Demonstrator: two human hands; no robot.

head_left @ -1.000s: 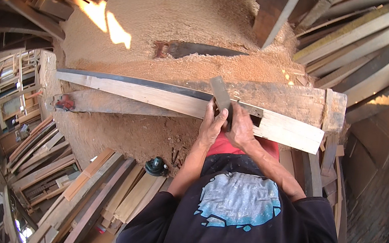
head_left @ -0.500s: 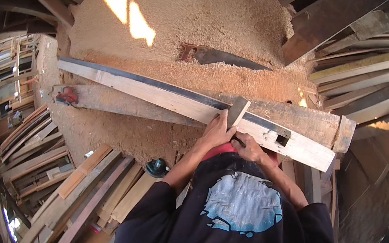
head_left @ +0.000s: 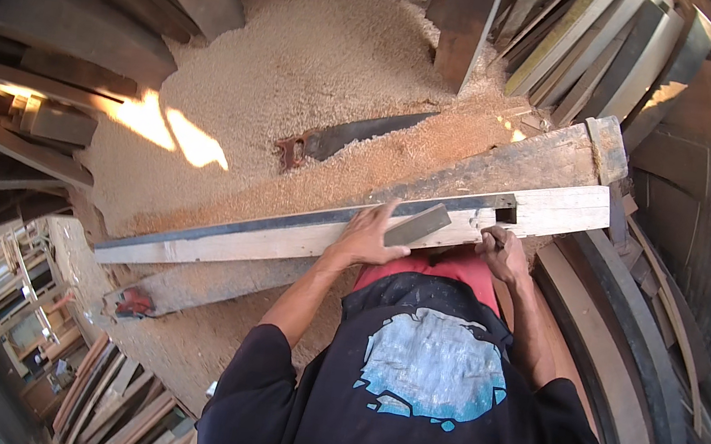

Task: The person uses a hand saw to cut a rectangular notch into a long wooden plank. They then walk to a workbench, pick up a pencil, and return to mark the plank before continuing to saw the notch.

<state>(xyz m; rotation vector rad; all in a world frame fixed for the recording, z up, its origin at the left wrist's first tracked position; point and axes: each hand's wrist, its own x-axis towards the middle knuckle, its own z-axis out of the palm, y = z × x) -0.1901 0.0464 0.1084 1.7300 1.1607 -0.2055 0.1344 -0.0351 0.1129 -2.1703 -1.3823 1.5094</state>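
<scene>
A long pale timber beam (head_left: 280,241) with a dark upper face lies slantwise in front of me, a square hole (head_left: 507,211) cut near its right end. My left hand (head_left: 365,234) rests over the beam, the end of a short flat wooden block (head_left: 419,225) between its thumb and fingers. The block lies slanted over the beam's near side. Just below the square hole, my right hand (head_left: 507,256) is closed at the beam's near edge. A thin dark pencil-like tool (head_left: 499,241) shows at its fingertips; most of it is hidden.
Under the beam lies a weathered plank (head_left: 508,168). A handsaw (head_left: 358,137) rests on heaped sawdust (head_left: 277,66) beyond. Another red-handled saw (head_left: 135,303) shows at the lower left. Boards (head_left: 571,43) lean at the far right, and curved timbers (head_left: 628,351) lie by my right arm.
The view has turned, so the beam now rises to the right. My right hand has moved rightward, away from my left, toward the hole. The block has swung from across the beam to more nearly along it.
</scene>
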